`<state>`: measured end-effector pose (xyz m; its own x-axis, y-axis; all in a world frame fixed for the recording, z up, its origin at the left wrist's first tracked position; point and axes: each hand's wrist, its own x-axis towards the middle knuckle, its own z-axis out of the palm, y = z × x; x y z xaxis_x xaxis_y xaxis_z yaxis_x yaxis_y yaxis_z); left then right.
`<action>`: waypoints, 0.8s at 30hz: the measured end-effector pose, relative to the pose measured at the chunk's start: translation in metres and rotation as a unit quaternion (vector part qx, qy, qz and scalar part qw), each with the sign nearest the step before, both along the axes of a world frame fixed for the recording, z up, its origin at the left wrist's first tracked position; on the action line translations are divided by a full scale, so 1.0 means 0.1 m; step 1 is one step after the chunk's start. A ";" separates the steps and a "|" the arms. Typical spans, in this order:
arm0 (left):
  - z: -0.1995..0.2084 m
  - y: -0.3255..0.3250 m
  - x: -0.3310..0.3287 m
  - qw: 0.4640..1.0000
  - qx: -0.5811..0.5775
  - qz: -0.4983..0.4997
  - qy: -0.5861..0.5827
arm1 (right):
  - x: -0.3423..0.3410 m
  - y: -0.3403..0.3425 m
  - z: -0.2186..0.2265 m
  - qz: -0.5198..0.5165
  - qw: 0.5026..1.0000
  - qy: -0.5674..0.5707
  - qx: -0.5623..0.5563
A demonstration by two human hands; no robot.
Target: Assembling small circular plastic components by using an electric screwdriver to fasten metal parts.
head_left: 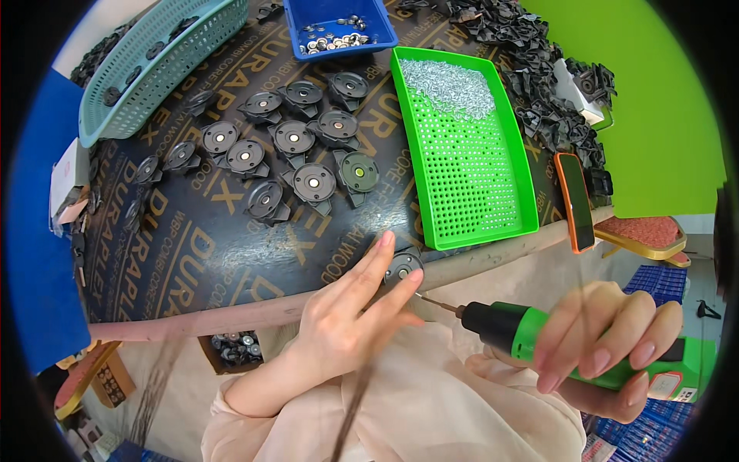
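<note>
My left hand is at the table's front edge, its fingers on either side of a black round plastic part and gripping it. Wrapped in my right hand is a green and black electric screwdriver. Its thin bit points left, and the tip is close to the part, beside my left fingers. Whether the tip touches anything is hard to tell. Several similar black round parts with metal centres lie on the table beyond. One of them has a greenish-yellow centre.
A green perforated tray holds small silver screws at its far end. Behind are a blue bin of metal pieces and a teal basket. An orange-cased phone lies right, near piled black parts. Below the table stands a box of parts.
</note>
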<state>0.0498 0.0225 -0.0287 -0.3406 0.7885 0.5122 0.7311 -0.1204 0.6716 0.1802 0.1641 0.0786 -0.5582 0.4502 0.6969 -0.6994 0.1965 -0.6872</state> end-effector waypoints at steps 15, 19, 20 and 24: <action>-0.01 -0.03 -0.02 0.996 0.024 -0.034 -0.074 | -0.01 -0.01 0.03 0.025 0.999 0.014 0.015; -0.01 -0.01 -0.01 0.992 0.023 -0.042 -0.116 | 0.00 -0.01 0.08 0.028 0.999 0.015 0.017; -0.04 -0.02 -0.02 0.991 0.015 -0.057 -0.119 | -0.01 -0.02 0.08 0.025 0.999 0.014 0.016; 0.12 0.00 -0.01 0.998 -0.035 -0.010 -0.060 | -0.01 0.01 0.07 0.030 0.999 0.014 0.017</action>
